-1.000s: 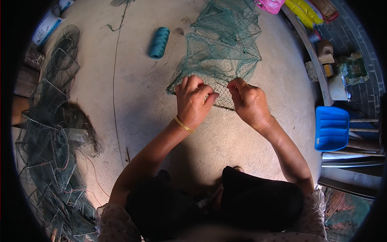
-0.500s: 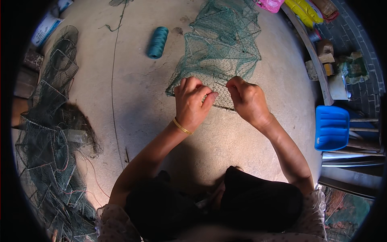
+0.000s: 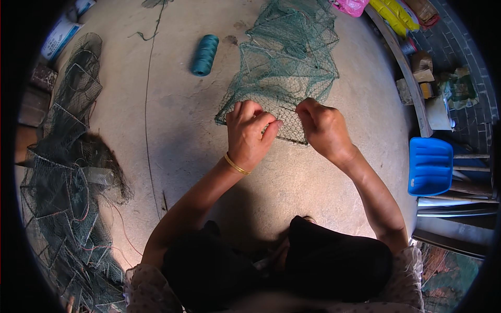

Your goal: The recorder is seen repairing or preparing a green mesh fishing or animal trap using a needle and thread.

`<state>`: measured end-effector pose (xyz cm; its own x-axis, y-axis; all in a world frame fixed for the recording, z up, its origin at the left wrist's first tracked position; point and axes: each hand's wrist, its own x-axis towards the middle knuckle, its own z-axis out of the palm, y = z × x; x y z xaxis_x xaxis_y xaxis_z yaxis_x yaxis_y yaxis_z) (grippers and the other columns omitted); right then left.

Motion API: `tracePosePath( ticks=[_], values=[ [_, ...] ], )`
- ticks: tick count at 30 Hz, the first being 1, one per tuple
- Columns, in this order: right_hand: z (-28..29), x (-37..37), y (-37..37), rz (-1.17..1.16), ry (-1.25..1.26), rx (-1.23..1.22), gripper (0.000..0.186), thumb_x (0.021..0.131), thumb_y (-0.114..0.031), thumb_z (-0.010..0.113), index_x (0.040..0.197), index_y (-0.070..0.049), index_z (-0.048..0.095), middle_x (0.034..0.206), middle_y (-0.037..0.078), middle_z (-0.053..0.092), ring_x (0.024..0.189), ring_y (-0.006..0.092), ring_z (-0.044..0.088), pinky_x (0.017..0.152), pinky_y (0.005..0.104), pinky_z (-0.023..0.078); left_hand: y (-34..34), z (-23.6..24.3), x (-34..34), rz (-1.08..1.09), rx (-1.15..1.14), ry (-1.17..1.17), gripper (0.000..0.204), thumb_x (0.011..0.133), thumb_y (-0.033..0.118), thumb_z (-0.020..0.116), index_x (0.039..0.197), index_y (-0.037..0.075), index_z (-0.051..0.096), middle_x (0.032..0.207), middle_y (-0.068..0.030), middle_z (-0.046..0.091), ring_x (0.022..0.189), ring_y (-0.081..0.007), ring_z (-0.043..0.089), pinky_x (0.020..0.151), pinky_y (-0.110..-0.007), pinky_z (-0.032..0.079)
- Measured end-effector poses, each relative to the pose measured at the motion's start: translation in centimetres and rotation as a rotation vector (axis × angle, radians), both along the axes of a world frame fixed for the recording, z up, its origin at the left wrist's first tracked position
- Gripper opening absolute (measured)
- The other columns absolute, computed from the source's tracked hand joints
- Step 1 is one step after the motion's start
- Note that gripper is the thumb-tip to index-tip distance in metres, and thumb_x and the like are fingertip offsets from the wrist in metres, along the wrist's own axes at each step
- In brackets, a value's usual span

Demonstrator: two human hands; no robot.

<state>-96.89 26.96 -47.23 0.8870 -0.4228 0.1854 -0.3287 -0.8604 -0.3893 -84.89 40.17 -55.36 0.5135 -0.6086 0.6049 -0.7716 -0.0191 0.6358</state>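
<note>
A green mesh fishing trap net (image 3: 292, 52) stretches away from me over the concrete floor, its near end framed by a dark straight edge. My left hand (image 3: 249, 128), with a gold bangle at the wrist, is closed on the mesh near that end, thumb against the curled fingers. To the right, my right hand (image 3: 324, 128) makes a pinch at the mesh's right side. What its fingertips hold is too small to make out; a thin dark line runs in the gap between the hands. Beyond my left hand lies a spool of teal twine (image 3: 204, 55).
A heap of darker trap netting (image 3: 68, 208) lies along the left. One long dark cord (image 3: 147, 104) runs over the floor between it and me. On the right are a blue plastic scoop (image 3: 430, 167), a wooden plank (image 3: 404, 68) and a yellow bag (image 3: 391, 15).
My right hand has shifted very slightly to the right, its pinch kept. My left hand stays where it was on the mesh.
</note>
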Motion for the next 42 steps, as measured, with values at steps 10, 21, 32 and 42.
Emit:
tracePosePath(
  ticks=[10,21,32,42],
  values=[
    [-0.4,0.6,0.3,0.017,-0.011,0.030,0.004,0.087,-0.006,0.060,0.091,-0.006,0.061,0.073,0.019,0.067,0.067,0.0370,0.067,0.060,0.0449,0.053,0.2,0.2,-0.1,-0.013,-0.008,-0.015,0.015,0.074,0.014,0.078,0.080,0.008,0.065,0.087,-0.0051,0.053,0.085,-0.0247,0.052,0.076,-0.038,0.041],
    [-1.6,0.5,0.2,0.003,0.010,0.155,0.006,0.089,-0.003,0.059,0.094,-0.005,0.058,0.083,0.017,0.068,0.076,0.0362,0.068,0.066,0.0431,0.053,-0.1,-0.6,0.7,-0.033,-0.027,0.192,0.023,0.075,-0.005,0.064,0.095,0.006,0.060,0.095,-0.0112,0.054,0.084,-0.0275,0.057,0.074,-0.037,0.048],
    [-2.4,0.1,0.1,0.053,-0.114,0.297,0.009,0.088,0.002,0.059,0.095,-0.003,0.058,0.085,0.016,0.066,0.078,0.0343,0.067,0.067,0.0389,0.053,-0.2,-0.4,0.8,0.012,0.017,0.143,0.028,0.072,0.007,0.078,0.092,0.006,0.058,0.093,-0.0106,0.053,0.084,-0.0296,0.057,0.073,-0.038,0.048],
    [-3.5,0.3,0.7,-0.007,-0.099,-0.051,0.003,0.088,-0.003,0.057,0.091,-0.004,0.056,0.085,0.018,0.065,0.069,0.0397,0.065,0.059,0.0457,0.053,-0.2,-0.8,0.7,0.037,0.053,0.119,0.033,0.069,0.009,0.080,0.091,0.007,0.056,0.092,-0.0104,0.052,0.085,-0.0315,0.058,0.073,-0.040,0.048]
  ],
)
